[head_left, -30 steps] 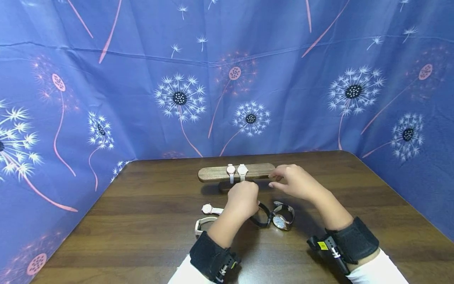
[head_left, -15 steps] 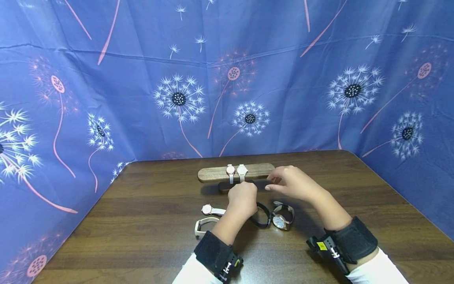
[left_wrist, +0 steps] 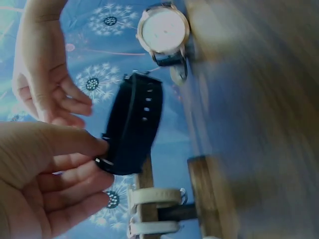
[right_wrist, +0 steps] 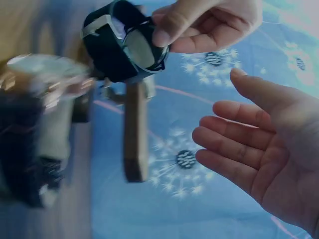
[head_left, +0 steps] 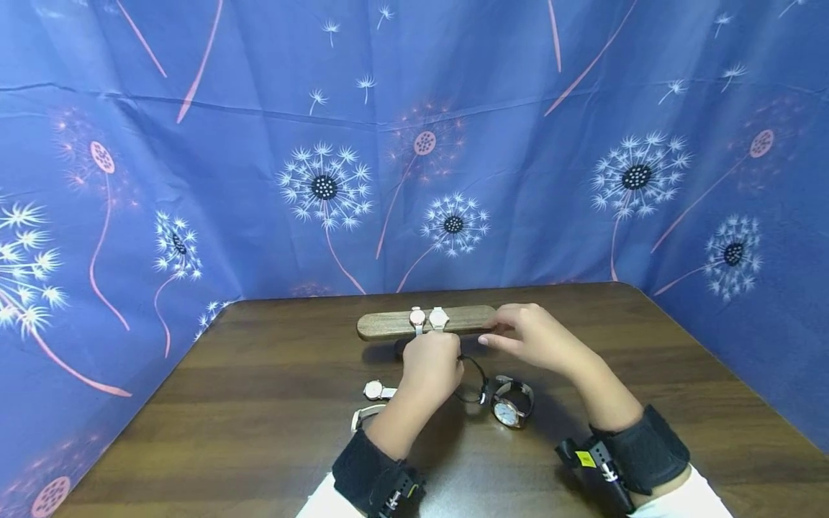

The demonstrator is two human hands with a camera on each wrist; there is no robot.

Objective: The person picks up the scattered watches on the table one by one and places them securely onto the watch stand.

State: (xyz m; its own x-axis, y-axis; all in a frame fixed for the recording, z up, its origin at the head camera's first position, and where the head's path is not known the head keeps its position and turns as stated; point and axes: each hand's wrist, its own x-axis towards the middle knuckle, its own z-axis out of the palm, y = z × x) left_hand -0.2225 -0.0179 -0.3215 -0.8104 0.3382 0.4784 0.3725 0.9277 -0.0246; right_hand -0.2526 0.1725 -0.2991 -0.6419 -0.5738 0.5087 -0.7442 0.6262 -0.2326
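Note:
My left hand (head_left: 432, 363) pinches a black-strapped wristwatch (left_wrist: 134, 124) by its case, between thumb and fingers. The buckled strap forms a loop, seen with its silver buckle (right_wrist: 97, 26) in the right wrist view. My right hand (head_left: 537, 334) hovers by the right end of a wooden watch stand (head_left: 382, 327), fingers loosely bent and holding nothing. Its palm (right_wrist: 284, 144) shows bare in the right wrist view. Two pale watches sit side by side on the bar, a pinkish-faced one (head_left: 417, 317) and a white one (head_left: 438, 319).
On the table (head_left: 246, 403), a dark-strapped watch with a gold-rimmed case (head_left: 506, 413) lies right of the left hand. Left of that hand lie a white-strapped watch (head_left: 373, 390) and a pale strap loop (head_left: 364, 414), partly hidden by the forearm. A blue dandelion-print cloth (head_left: 259, 144) hangs behind.
The black watch has turned and come up with my left hand; its loop now looks thinner in the head view. My right hand has barely moved. The head view has shifted slightly.

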